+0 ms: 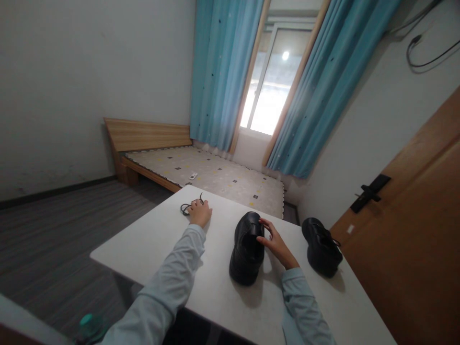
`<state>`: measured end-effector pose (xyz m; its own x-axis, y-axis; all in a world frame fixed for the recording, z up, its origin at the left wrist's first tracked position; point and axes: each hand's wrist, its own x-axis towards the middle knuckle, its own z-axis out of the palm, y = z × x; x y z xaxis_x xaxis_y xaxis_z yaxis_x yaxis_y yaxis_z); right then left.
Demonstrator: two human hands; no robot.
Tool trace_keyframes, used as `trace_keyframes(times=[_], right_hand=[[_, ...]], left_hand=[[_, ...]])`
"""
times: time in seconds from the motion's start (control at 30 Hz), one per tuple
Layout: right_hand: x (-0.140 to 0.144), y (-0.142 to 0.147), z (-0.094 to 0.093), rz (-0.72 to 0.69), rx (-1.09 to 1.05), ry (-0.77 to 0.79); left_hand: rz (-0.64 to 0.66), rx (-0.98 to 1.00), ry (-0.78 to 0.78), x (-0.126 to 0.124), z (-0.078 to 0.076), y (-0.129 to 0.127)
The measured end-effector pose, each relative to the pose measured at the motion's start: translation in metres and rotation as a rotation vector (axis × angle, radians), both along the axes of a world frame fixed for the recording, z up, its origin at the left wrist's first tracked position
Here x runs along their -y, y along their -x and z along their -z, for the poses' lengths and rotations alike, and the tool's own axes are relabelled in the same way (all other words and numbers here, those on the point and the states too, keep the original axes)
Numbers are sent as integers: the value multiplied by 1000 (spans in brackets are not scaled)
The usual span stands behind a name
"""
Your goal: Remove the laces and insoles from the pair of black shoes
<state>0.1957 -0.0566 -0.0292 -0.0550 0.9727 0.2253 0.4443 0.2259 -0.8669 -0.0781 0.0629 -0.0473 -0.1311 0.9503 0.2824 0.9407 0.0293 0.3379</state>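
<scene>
Right hand [273, 240], fingers parted, is laid at two o'clock on a shoe [239, 256] atop the table [153, 239]; its likely stiff sides are best held. Left hand [200, 212] is set over a lace [184, 206], grip unclear.

Looks forward and down from head height — sits close above the table [151, 244], behind both sleeves [176, 268]. Faces across the bed [215, 167] toward the window [268, 108] — spans wide enough to take in the door [406, 230] at the right edge.

shoes [238, 251]: smooth leather-look, soft sheen | tabletop [151, 244]: smooth, satin | headboard [151, 135]: grained wood | curtains [224, 72]: cloth
</scene>
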Motion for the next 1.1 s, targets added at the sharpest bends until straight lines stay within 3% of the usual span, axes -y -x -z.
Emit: trace_keyframes(times=[0.2,0.33,0.43,0.53,0.6,0.67,0.8,1.1], right_hand=[[1,-1,-1,-30,78,-110],[1,-1,-1,-21,109,-166],[0,0,-1,-16,111,-176],[0,0,0,-10,109,-187],[-1,0,1,-10,107,-201],[-1,0,3,-12,105,-213],[-3,-2,6,-10,95,-208],[0,0,3,29,84,-195]], left_hand=[[128,71,-116,10,-26,-8],[583,259,-156,27,-53,-26],[860,425,-101,54,-74,-46],[1096,459,130,87,-92,-64],[1188,330,276,105,-100,-75],[1193,66,252,117,-104,-85],[1046,-323,171,125,-101,-103],[921,-447,401,133,-112,-118]])
